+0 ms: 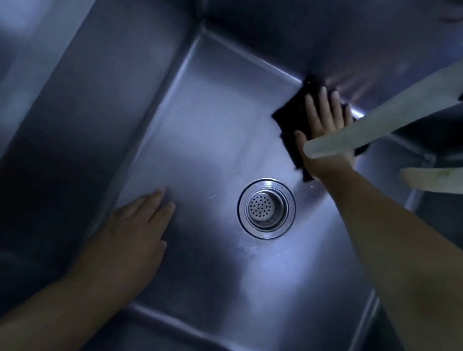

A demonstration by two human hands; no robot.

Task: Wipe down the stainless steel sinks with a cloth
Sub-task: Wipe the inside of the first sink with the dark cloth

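Pressing one dark cloth (292, 115) flat with spread fingers, the right hand (323, 129) is at the far corner of the one sink (85, 118). The left hand (132, 238) lies flat and spread on the sink floor, holding nothing, beside one round drain (266, 208); two pale spouts (389, 116) hang over the right side

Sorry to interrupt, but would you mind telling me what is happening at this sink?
A person is wiping a deep stainless steel sink. The right hand presses a dark cloth flat on the sink floor at the far corner, beyond the round perforated drain strainer. The left hand rests open near the left wall.
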